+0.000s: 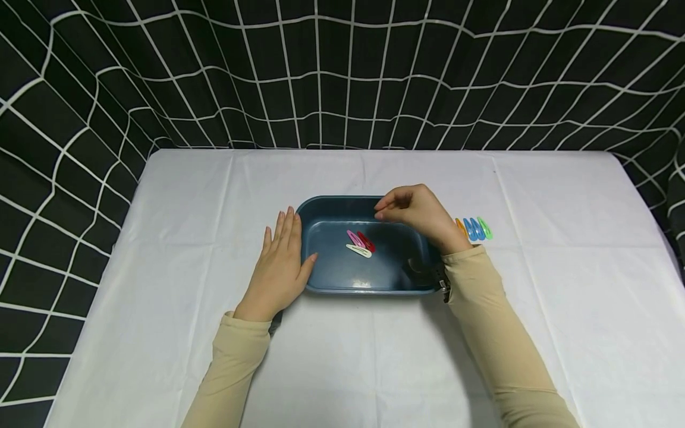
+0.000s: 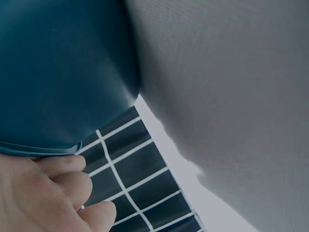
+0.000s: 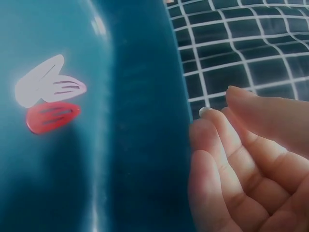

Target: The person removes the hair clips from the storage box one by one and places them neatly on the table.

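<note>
A blue plastic tray (image 1: 342, 279) stands on the white-covered table. Inside it lie a pink hair clip (image 1: 355, 238), a red hair clip (image 1: 366, 241) and a white hair clip (image 1: 358, 251), close together and partly overlapping. My left hand (image 1: 279, 264) rests against the tray's left side, fingers straight along the wall and thumb over the rim. Above the tray's back right part hovers my right hand (image 1: 414, 211), its fingers loosely bent. In the right wrist view, a gap separates the thumb (image 3: 270, 113) from the fingertips, and no clip shows between them.
Right of the tray, in a row on the white cloth (image 1: 562, 267), lie an orange clip (image 1: 460, 227), two blue clips (image 1: 474, 229) and a green clip (image 1: 485, 228). A black curtain with a white grid (image 1: 332, 65) hangs behind the table.
</note>
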The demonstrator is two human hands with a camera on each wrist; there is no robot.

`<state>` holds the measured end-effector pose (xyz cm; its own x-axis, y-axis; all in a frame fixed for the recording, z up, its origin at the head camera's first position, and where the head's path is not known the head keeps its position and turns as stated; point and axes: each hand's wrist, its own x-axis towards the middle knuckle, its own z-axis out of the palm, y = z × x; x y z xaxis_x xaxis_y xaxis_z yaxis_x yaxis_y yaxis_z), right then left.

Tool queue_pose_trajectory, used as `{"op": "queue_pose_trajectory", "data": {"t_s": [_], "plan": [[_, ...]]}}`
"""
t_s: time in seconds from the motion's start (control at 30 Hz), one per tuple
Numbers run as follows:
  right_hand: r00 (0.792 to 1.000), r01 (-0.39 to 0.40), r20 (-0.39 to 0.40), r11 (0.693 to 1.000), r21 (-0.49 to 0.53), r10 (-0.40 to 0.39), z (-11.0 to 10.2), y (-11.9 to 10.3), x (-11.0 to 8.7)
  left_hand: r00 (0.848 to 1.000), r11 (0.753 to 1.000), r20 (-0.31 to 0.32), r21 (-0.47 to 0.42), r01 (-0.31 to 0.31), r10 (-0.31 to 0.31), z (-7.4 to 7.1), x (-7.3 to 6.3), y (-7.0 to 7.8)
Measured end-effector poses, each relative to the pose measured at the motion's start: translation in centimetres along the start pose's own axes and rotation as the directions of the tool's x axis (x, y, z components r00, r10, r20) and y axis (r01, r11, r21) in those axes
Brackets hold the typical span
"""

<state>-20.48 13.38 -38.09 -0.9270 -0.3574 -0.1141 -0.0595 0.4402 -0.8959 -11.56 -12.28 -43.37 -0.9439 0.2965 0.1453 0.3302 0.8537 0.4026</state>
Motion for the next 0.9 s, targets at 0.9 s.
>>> {"op": "queue_pose_trajectory", "data": {"t_s": [0.9], "plan": [[0.987, -0.083, 0.124, 0.982, -0.171, 0.105, 2.0, 1.4, 1.4, 1.000, 1.000, 0.006, -0.011, 0.000, 0.000, -0.1, -0.1, 0.1]]}}
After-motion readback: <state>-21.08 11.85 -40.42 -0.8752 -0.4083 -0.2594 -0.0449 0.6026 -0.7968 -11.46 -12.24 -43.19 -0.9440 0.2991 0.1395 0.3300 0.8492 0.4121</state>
